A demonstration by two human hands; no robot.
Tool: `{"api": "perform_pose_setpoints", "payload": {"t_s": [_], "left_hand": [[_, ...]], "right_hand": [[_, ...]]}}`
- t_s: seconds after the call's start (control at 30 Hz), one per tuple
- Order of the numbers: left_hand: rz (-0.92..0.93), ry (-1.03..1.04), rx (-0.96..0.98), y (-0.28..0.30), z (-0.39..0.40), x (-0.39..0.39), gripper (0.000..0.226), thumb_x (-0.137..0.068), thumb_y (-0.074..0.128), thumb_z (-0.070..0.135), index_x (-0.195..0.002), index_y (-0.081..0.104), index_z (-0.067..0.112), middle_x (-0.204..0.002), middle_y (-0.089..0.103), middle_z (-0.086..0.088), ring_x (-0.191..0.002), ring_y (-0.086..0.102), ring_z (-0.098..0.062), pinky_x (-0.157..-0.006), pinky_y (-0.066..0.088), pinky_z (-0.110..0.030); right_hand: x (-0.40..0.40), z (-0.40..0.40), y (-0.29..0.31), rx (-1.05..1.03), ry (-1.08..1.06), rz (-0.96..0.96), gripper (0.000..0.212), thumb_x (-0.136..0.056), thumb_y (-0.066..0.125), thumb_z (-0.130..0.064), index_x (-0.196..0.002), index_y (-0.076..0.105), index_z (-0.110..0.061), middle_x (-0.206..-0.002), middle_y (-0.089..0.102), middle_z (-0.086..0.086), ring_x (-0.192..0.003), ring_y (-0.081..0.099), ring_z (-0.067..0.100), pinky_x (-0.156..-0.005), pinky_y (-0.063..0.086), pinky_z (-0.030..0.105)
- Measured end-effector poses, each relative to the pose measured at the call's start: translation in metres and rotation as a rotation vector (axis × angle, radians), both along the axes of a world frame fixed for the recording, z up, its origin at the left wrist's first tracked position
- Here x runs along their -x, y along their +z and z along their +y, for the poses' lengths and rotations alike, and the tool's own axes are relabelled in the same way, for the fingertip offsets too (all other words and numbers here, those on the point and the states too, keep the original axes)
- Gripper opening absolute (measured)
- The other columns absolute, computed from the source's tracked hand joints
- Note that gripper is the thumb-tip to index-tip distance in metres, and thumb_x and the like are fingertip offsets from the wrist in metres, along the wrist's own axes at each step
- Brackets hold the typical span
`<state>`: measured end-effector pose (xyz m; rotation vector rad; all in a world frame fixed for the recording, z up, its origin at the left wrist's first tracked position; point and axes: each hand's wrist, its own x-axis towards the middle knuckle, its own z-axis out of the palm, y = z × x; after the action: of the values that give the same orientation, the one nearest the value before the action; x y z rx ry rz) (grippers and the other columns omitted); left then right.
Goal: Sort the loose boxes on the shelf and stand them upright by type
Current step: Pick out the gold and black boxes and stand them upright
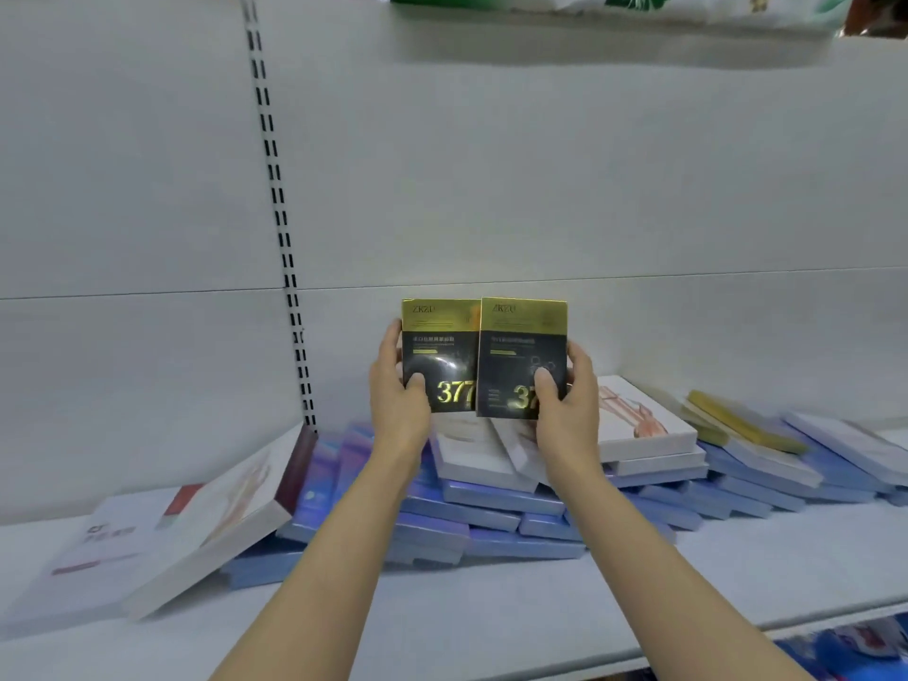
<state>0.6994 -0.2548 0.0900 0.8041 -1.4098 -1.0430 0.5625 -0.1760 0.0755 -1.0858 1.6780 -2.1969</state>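
Head view: my left hand [400, 385] grips one black-and-gold 377 box [439, 356], my right hand [565, 390] its twin [522, 358], both upright above the toppled blue boxes [491, 513]. I'd square their edges, then stand them together on bare shelf [491, 611].

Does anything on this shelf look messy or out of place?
Yes. The blue boxes lie flat in a slumped, overlapping heap, white boxes tipped askew on top. Only the two black-and-gold boxes, one in each hand, are upright.
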Motion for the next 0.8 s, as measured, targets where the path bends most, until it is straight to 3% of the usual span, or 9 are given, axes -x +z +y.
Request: {"api": "perform_pose_setpoints", "payload": {"t_s": [0.2,0.37,0.5,0.67,0.8], "left_hand": [[0.047,-0.056,0.042,0.002,-0.004,-0.056,0.080,-0.092,0.037,-0.014,-0.145,0.038,0.046,-0.146,0.049,0.007,-0.132,0.049,-0.018,-0.109,0.044,-0.044],[0.048,-0.096,0.084,-0.003,-0.011,-0.110,0.082,-0.093,0.036,-0.013,-0.143,0.036,0.052,-0.146,0.046,0.007,-0.131,0.049,-0.015,-0.106,0.047,-0.041],[0.057,-0.113,0.077,-0.006,-0.011,-0.147,0.080,-0.096,0.035,-0.012,-0.144,0.036,0.053,-0.144,0.046,0.006,-0.129,0.050,-0.015,-0.097,0.054,-0.034],[0.097,-0.119,0.078,-0.012,-0.008,-0.188,0.074,-0.100,0.037,-0.007,-0.142,0.037,0.055,-0.144,0.047,0.008,-0.129,0.049,-0.019,-0.093,0.057,-0.038],[0.116,-0.102,0.058,-0.016,0.002,-0.227,0.070,-0.101,0.037,-0.006,-0.145,0.037,0.049,-0.144,0.047,0.005,-0.125,0.052,-0.017,-0.088,0.058,-0.026]], "right_hand": [[-0.059,0.006,-0.009,0.027,-0.071,0.004,0.044,-0.098,0.049,-0.020,-0.137,0.041,-0.038,-0.127,0.051,-0.002,-0.113,0.052,0.011,-0.101,0.046,0.043],[-0.115,0.009,-0.017,0.036,-0.122,-0.006,0.046,-0.097,0.050,-0.020,-0.136,0.040,-0.043,-0.134,0.049,-0.002,-0.123,0.049,0.014,-0.104,0.044,0.044],[-0.153,0.017,-0.020,0.035,-0.162,0.014,0.046,-0.097,0.049,-0.020,-0.137,0.041,-0.040,-0.133,0.048,-0.001,-0.121,0.049,0.014,-0.101,0.047,0.045],[-0.193,0.028,-0.016,0.031,-0.161,0.023,0.046,-0.099,0.049,-0.020,-0.138,0.039,-0.041,-0.133,0.046,-0.001,-0.121,0.049,0.014,-0.097,0.051,0.043],[-0.234,0.035,-0.020,0.036,-0.135,0.023,0.045,-0.099,0.048,-0.022,-0.138,0.038,-0.042,-0.130,0.046,-0.005,-0.119,0.050,0.011,-0.096,0.051,0.042]]}}
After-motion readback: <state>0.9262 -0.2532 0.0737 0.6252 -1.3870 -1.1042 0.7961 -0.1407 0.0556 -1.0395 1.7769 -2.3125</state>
